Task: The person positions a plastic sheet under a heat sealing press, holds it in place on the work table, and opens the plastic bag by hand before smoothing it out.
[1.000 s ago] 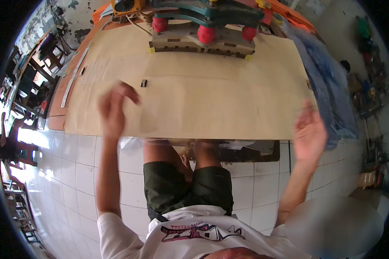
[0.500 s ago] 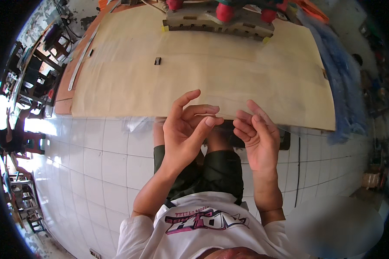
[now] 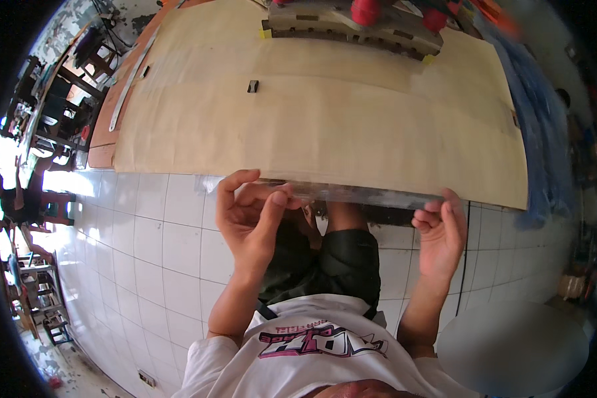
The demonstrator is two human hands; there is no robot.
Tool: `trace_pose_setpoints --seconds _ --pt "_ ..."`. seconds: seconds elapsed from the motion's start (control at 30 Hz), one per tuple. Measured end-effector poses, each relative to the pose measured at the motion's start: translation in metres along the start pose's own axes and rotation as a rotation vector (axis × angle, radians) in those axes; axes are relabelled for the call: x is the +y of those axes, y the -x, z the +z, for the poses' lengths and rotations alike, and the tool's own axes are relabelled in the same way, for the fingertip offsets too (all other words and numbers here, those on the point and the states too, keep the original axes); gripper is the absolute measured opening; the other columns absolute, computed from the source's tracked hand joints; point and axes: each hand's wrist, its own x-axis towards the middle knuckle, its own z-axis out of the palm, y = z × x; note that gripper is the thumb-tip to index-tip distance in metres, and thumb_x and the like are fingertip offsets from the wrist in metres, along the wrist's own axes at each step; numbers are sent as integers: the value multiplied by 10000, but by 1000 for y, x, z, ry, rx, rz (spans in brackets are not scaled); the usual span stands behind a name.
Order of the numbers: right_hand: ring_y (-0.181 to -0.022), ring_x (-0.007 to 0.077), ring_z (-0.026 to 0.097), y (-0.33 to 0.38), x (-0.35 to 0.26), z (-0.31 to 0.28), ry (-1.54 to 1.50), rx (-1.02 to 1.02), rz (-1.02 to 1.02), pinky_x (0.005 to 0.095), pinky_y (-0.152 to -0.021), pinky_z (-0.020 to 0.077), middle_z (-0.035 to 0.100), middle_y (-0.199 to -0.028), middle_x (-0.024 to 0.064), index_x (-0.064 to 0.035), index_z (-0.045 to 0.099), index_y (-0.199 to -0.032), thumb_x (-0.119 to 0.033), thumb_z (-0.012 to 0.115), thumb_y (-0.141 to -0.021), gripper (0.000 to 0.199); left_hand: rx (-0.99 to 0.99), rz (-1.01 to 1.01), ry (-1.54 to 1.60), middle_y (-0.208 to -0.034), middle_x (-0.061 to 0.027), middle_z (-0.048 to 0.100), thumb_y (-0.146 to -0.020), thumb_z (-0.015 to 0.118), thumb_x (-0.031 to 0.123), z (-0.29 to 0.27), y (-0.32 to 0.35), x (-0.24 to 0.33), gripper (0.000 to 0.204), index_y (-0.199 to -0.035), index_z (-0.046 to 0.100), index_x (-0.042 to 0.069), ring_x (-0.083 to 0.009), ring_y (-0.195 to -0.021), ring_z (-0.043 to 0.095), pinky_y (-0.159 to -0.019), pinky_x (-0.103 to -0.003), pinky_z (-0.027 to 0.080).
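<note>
White floor tiles lie beneath a table covered by a tan sheet. Left hand and right hand each pinch an end of a clear strip (perhaps a ruler) along the sheet's near edge. Farther off, a small black clip rests on the sheet.

Person's wearing a white short-sleeved t-shirt with a pink and dark graphic print across the chest, plus dark greenish-black shorts. Forearms are bare, with no gloves on the left hand or the right hand. Sleeves end up near the shoulders.
</note>
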Motion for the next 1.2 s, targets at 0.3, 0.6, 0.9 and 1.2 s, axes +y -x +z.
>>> trace_pose_setpoints --seconds 0.3,0.6,0.9,1.2 --pt "-746 182 672 3 -6 6 241 193 -177 304 -657 593 641 -910 96 11 471 -1260 -46 607 -887 401 136 -37 -118 -734 -112 645 -844 641 2 -19 -7 9 401 -1198 452 6 -231 -704 671 -712 -344 551" --pt "-723 164 658 0 0 18 360 223 -179 289 -632 585 623 -898 84 10 509 -1171 -20 609 -873 315 121 -32 -196 -788 -133 666 -859 619 -1 -38 -17 0 365 -1187 460 -2 -219 -674 663 -664 -321 544" --pt "-702 155 656 -2 1 20 432 264 -184 286 -620 579 640 -872 86 14 526 -1143 -41 612 -885 277 126 -89 -199 -767 -73 628 -860 634 2 -37 -18 3 344 -1163 470 -4 -134 -690 629 -664 -233 487" --pt "-703 189 674 -42 -58 4 464 -256 131 301 -643 579 643 -1030 191 27 455 -1237 -270 627 -901 480 -83 436 -685 -707 -36 545 -806 627 23 -33 -84 29 157 -954 589 -13 -108 -659 505 -629 -233 399"
